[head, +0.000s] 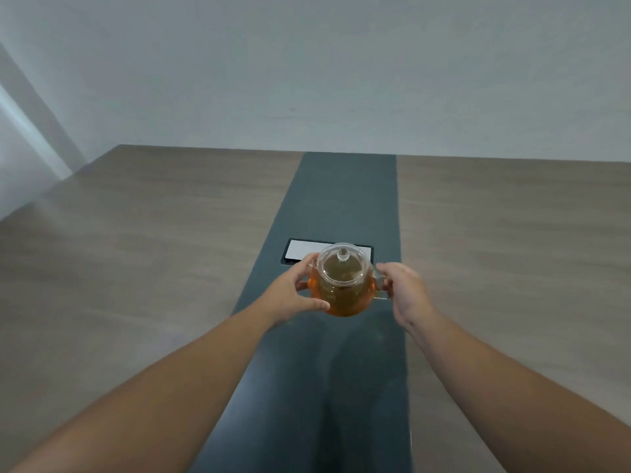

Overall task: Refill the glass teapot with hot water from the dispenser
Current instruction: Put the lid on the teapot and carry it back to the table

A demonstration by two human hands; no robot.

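Observation:
A round glass teapot (pixel 343 288) with amber tea inside and a clear knobbed lid stands on the dark strip (pixel 341 206) that runs down the middle of the wooden table (pixel 153 240). My left hand (pixel 293 293) cups the pot's left side, thumb along its lower front. On the right, my right hand (pixel 406 291) has its fingers at the glass handle. No dispenser is in view.
A white rectangular panel with a black frame (pixel 300 250) is set into the dark strip just behind the teapot. A plain pale wall rises beyond the table's far edge. The table's left edge slants away at the upper left.

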